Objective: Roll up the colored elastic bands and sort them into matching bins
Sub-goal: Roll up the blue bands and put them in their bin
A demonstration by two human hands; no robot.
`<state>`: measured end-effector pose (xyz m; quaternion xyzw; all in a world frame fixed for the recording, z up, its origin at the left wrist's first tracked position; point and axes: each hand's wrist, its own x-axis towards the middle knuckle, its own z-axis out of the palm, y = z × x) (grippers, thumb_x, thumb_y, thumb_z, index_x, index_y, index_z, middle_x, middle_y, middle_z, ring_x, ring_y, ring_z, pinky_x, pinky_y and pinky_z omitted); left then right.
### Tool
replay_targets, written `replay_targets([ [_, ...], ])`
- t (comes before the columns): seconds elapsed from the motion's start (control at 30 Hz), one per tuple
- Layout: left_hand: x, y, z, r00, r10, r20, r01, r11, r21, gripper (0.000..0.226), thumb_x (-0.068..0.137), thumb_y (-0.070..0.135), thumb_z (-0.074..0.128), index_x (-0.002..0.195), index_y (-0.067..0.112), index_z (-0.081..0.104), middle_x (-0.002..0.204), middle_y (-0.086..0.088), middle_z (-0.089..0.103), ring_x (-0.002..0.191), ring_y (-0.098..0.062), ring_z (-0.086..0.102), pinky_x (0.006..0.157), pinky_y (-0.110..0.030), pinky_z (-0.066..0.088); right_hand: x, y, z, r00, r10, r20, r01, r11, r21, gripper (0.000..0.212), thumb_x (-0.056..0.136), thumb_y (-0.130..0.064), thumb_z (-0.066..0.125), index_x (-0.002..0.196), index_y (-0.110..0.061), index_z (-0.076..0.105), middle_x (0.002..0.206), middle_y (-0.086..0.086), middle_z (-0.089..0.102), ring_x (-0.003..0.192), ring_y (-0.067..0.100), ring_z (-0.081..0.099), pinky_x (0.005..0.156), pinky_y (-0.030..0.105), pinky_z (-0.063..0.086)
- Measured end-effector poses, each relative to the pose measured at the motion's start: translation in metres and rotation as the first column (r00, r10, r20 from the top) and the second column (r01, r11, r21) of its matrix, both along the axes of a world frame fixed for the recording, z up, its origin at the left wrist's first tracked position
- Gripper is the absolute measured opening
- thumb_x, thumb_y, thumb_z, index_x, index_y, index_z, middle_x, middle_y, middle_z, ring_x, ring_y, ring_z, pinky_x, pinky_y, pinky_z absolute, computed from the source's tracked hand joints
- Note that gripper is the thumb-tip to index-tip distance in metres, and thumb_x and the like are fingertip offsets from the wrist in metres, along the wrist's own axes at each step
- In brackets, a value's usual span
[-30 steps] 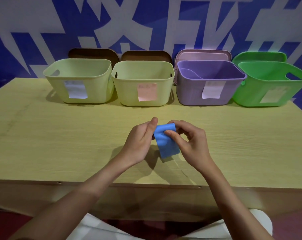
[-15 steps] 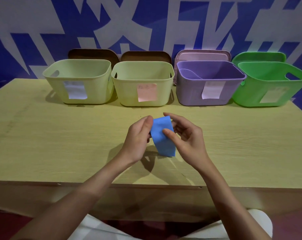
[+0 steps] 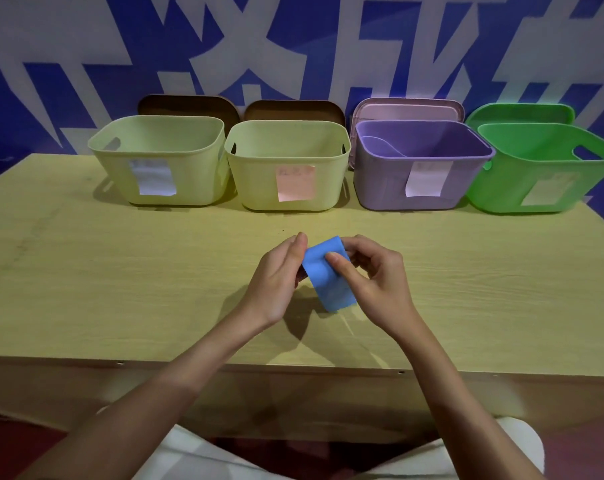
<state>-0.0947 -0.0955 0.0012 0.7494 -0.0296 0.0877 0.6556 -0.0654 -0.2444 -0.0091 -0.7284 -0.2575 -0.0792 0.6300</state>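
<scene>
Both my hands work the blue band (image 3: 328, 273) above the table (image 3: 120, 289): left hand (image 3: 279, 278) curled around its rolled end, right hand (image 3: 373, 278) pinching the flap under the thumb. I judge rolling is midway; next, wind in the loose tail. Bin labels (image 3: 295, 183) are unreadable, and the roll's core is hidden.

Four open-topped bins stood in a row along the table's (image 3: 85, 289) far edge: two pale green bins (image 3: 162, 161) (image 3: 288, 168), a purple bin (image 3: 418, 168) and a green bin (image 3: 543, 171), nearly touching. Bare tabletop lay between them and both hands (image 3: 276, 282) (image 3: 376, 285).
</scene>
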Motion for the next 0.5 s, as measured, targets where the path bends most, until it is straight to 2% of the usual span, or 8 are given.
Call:
replay_targets([
  [0.07, -0.003, 0.004, -0.007, 0.994, -0.025, 0.103, 0.015, 0.995, 0.094, 0.048, 0.097, 0.044, 0.037, 0.077, 0.001, 0.043, 0.061, 0.009, 0.036, 0.055, -0.008, 0.033, 0.053, -0.021, 0.03, -0.001, 0.0, -0.001, 1.0, 0.002, -0.024, -0.002, 1.0, 0.003, 0.007, 0.087, -0.016, 0.065, 0.091, -0.021, 0.069, 0.08, -0.01, 0.068, 0.074, 0.006, 0.059, 0.071, 0.021, 0.046],
  [0.2, -0.006, 0.008, -0.009, 0.976, -0.028, 0.215, -0.05, 0.936, 0.348, 0.034, 0.097, 0.04, 0.032, 0.075, 0.016, 0.042, 0.06, 0.011, 0.037, 0.056, -0.01, 0.033, 0.056, -0.035, 0.03, -0.002, -0.001, -0.001, 0.998, 0.01, -0.054, -0.009, 1.0, 0.013, 0.01, 0.087, -0.012, 0.068, 0.084, -0.021, 0.068, 0.074, -0.017, 0.066, 0.07, 0.004, 0.058, 0.068, 0.019, 0.045],
  [0.3, -0.007, 0.007, -0.009, 0.974, 0.004, 0.226, -0.096, 0.914, 0.394, 0.032, 0.097, 0.037, 0.03, 0.071, 0.019, 0.036, 0.057, 0.009, 0.033, 0.055, -0.011, 0.031, 0.054, -0.037, 0.029, -0.004, -0.002, 0.0, 0.998, 0.02, -0.056, -0.017, 0.999, 0.047, 0.015, 0.083, -0.006, 0.072, 0.085, -0.02, 0.068, 0.074, -0.017, 0.067, 0.068, 0.002, 0.058, 0.068, 0.017, 0.045],
  [0.37, -0.006, 0.006, -0.008, 0.981, 0.015, 0.192, -0.075, 0.948, 0.309, 0.033, 0.096, 0.038, 0.032, 0.069, 0.02, 0.035, 0.055, 0.011, 0.033, 0.053, -0.011, 0.03, 0.051, -0.033, 0.027, -0.006, -0.003, 0.0, 0.999, 0.029, -0.045, -0.026, 0.997, 0.067, 0.021, 0.081, -0.002, 0.072, 0.094, -0.017, 0.069, 0.076, -0.017, 0.069, 0.07, 0.001, 0.059, 0.07, 0.015, 0.046],
  [0.43, -0.007, 0.003, -0.005, 0.995, 0.014, 0.101, -0.023, 0.996, 0.09, 0.034, 0.098, 0.034, 0.037, 0.069, 0.016, 0.036, 0.052, 0.012, 0.035, 0.049, -0.006, 0.029, 0.048, -0.022, 0.027, -0.007, -0.002, 0.001, 0.999, 0.038, -0.027, -0.036, 0.997, 0.072, 0.028, 0.082, 0.0, 0.071, 0.106, -0.012, 0.068, 0.076, -0.018, 0.067, 0.071, 0.0, 0.058, 0.072, 0.014, 0.045],
  [0.5, -0.009, -0.002, 0.001, 1.0, 0.03, -0.003, -0.03, 0.996, -0.086, 0.033, 0.101, 0.031, 0.038, 0.076, 0.01, 0.041, 0.055, 0.008, 0.039, 0.049, -0.005, 0.034, 0.046, -0.016, 0.029, -0.009, 0.0, 0.005, 0.999, 0.044, 0.02, -0.045, 0.998, 0.049, 0.034, 0.084, 0.001, 0.069, 0.115, -0.012, 0.064, 0.076, -0.02, 0.064, 0.072, -0.001, 0.057, 0.073, 0.013, 0.044],
])
